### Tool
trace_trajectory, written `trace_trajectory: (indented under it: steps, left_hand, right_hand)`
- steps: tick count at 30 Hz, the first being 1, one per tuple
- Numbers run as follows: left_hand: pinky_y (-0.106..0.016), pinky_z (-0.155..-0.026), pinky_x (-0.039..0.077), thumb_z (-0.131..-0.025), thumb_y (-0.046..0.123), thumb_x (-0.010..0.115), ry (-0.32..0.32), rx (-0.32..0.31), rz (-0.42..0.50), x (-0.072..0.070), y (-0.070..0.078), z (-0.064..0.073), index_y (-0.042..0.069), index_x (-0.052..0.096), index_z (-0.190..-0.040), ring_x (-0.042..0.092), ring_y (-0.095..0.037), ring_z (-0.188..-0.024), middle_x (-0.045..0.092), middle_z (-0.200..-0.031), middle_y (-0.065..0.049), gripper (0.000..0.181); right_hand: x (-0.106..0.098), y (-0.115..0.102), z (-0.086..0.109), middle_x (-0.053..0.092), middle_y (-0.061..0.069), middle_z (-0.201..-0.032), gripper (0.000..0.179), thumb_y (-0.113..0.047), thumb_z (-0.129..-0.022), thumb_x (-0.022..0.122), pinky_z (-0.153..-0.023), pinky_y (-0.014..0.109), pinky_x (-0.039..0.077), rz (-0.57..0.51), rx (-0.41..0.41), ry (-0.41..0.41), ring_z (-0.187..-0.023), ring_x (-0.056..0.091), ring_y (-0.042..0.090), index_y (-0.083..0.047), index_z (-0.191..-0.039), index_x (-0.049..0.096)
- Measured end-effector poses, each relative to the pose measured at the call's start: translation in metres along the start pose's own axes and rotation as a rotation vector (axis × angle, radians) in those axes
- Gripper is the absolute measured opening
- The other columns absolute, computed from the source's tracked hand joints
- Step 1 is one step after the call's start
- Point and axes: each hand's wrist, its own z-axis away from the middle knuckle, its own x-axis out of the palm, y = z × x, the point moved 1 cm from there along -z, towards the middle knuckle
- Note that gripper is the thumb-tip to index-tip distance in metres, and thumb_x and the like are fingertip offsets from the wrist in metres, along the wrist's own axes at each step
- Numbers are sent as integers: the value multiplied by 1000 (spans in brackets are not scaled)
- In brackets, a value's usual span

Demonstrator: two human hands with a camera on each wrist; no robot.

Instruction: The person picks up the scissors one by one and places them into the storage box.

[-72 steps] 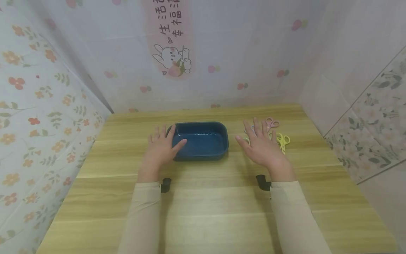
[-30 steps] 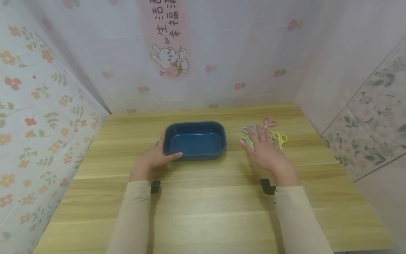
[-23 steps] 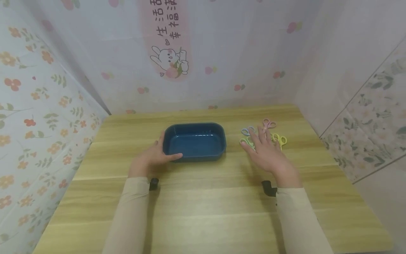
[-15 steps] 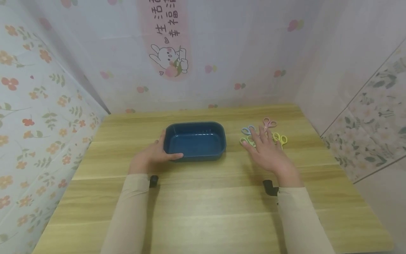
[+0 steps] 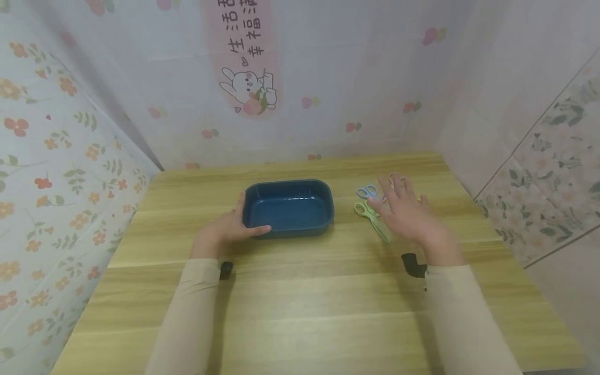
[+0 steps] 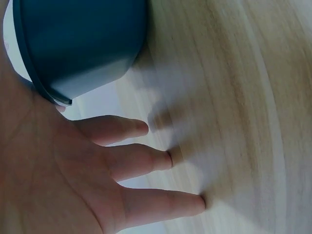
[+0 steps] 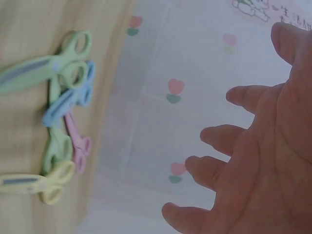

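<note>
A dark blue rectangular dish (image 5: 290,212) stands upright on the table. My left hand (image 5: 225,229) rests at its left end, thumb along the near side. In the left wrist view, three fingers (image 6: 165,202) extend straight beside the dish, tips at the tabletop; the index finger is hidden. My right hand (image 5: 407,212) hovers over a cluster of small scissors, fingers spread, holding nothing. Light green scissors (image 5: 375,223) and blue scissors (image 5: 366,192) show beside it. The right wrist view also has pink scissors (image 7: 73,131), yellow scissors (image 7: 36,183) and second green scissors (image 7: 51,161).
Both hands work over a wood-grain table (image 5: 300,302). A white printed curtain (image 5: 328,67) hangs behind its far edge, and a floral curtain (image 5: 70,172) borders the left side. Black wrist mounts (image 5: 414,265) project inward from the sleeves.
My left hand came down from above the dish's left end to its side and has stayed there. Lately my right hand shifted rightward, uncovering the light green scissors and covering the yellow ones.
</note>
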Motion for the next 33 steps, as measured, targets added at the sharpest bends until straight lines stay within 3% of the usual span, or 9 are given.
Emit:
trace_trajectory:
  steps: [11, 20, 28, 33]
  left_hand:
    - [-63, -121, 42, -77, 99, 55, 2, -6, 21, 1, -1, 3, 17, -28, -166, 44, -50, -152, 23, -174, -29, 146]
    - [-63, -122, 41, -75, 99, 57, -8, -15, 45, 1, 0, 4, 22, -30, -166, 42, -48, -155, 23, -175, -26, 147]
    - [-63, -120, 44, -78, 97, 58, -3, -17, 40, 2, 1, 2, 23, -31, -165, 48, -48, -150, 28, -173, -27, 145]
    - [-63, -118, 45, -76, 99, 57, -3, -18, 33, 2, -1, 1, 22, -30, -166, 50, -49, -148, 30, -172, -28, 146]
  right_hand:
    - [-31, 17, -7, -6, 31, -176, 92, -73, -108, 25, -116, 89, 4, 108, -3, 8, -160, 1, 61, -14, -173, -4]
    - [-23, 33, -12, 0, 33, -175, 98, -79, -104, 29, -117, 88, 2, 164, 1, -29, -160, 1, 61, -14, -173, 5]
    - [-19, 52, -26, 13, 33, -174, 89, -70, -108, 37, -117, 88, 8, 230, -33, -14, -159, 15, 59, -12, -172, 17]
    - [-20, 70, -35, 21, 35, -171, 72, -48, -114, 41, -117, 88, 12, 242, -43, -21, -156, 23, 60, -10, -170, 19]
